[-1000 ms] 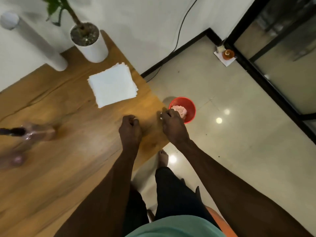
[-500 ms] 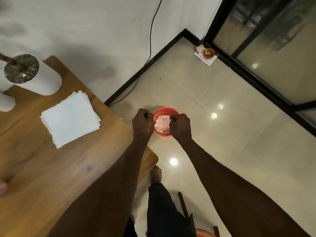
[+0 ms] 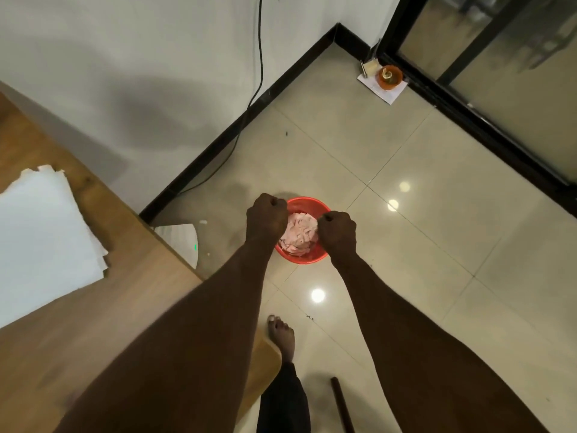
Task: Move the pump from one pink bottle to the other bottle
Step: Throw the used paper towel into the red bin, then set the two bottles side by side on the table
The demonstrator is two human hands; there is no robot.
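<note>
Both arms are stretched out over the floor, and I'm looking past the edge of the brown wooden desk (image 3: 131, 295). My left hand (image 3: 267, 218) is curled into a tight fist, and my right hand (image 3: 337, 234) is curled the same way just across from it. Whether either grip has anything pinched inside I cannot tell; nothing pokes out of either fist. Directly below and between the two grips sits a round red plastic bucket (image 3: 301, 259) on the tiled floor, stuffed with crumpled pink tissue (image 3: 298, 234). My read is that the fists hang over it to drop or shake off waste, a clean-up aside from the main job.

As for the pump and the two pink bottles, none of them is in view, so I can't call which way the pump points or how its long axis lies. Well to the left of my left grip, a stack of white paper sheets (image 3: 43, 242) lies flat on the desk, probably kept handy for wiping.
</note>
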